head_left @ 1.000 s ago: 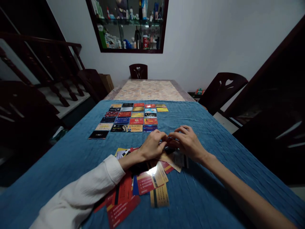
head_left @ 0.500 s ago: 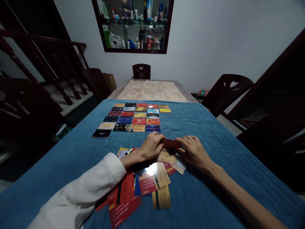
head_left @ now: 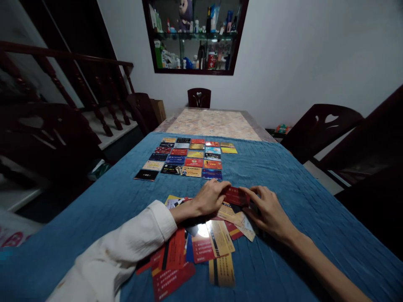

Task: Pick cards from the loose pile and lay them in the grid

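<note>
Between my two hands a dark red card [head_left: 235, 196] is held above a loose heap of cards. My left hand [head_left: 210, 197] grips its left end, and my right hand [head_left: 267, 209] pinches its right end. Small print shows on the face of the red card. Below lies the heap, with a gold card [head_left: 221, 238], a bright red card [head_left: 172, 253] and a yellow card [head_left: 222, 270] among several overlapping ones. Part of the heap is hidden under my left wrist. Beyond my hands, several cards are laid out in rows, with a black card [head_left: 146, 175] at the near left corner.
A blue cloth [head_left: 277, 176] covers the near part of the table, and a patterned tabletop [head_left: 217, 121] shows behind it. Chairs stand at the far end [head_left: 199, 98] and on both sides. A glass-shelved cabinet [head_left: 193, 72] is set in the wall.
The red card has tilted so more of its printed face shows. Both hands still hold its ends. The whole view has shifted, with the scene lying farther right and slightly lower.
</note>
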Tool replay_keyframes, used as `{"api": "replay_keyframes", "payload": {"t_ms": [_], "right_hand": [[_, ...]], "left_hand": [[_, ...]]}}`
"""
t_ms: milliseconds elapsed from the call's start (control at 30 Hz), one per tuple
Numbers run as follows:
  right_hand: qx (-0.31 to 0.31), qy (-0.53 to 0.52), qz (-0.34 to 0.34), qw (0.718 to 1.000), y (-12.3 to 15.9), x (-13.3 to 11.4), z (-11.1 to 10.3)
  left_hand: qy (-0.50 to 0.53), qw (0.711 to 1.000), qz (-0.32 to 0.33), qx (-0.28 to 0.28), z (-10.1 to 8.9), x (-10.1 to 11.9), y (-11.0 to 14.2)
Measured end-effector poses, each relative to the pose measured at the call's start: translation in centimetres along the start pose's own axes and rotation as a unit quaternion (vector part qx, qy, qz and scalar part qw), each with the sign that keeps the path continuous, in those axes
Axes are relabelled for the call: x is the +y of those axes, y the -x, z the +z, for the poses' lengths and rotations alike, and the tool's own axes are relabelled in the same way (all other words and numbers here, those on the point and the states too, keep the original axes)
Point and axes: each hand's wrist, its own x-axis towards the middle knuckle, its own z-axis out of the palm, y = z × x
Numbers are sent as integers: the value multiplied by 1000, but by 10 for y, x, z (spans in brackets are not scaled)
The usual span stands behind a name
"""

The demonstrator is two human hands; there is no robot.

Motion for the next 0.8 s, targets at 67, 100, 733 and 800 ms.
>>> {"api": "replay_keyframes", "payload": {"t_ms": [67, 100, 733, 800], "right_hand": [[11, 0, -8, 1000, 1, 1, 1], [16, 0, -10, 1000, 1, 2, 2], [20, 53, -32, 998, -2, 8, -7], [14, 48, -29, 998, -2, 8, -7]], "left_hand": [[0, 1000, 1, -1, 0, 1, 0], [0, 1000, 1, -1, -1, 1, 0], [-69, 995, 26, -67, -18, 9, -4], [-80, 994, 26, -76, -19, 8, -3]]}}
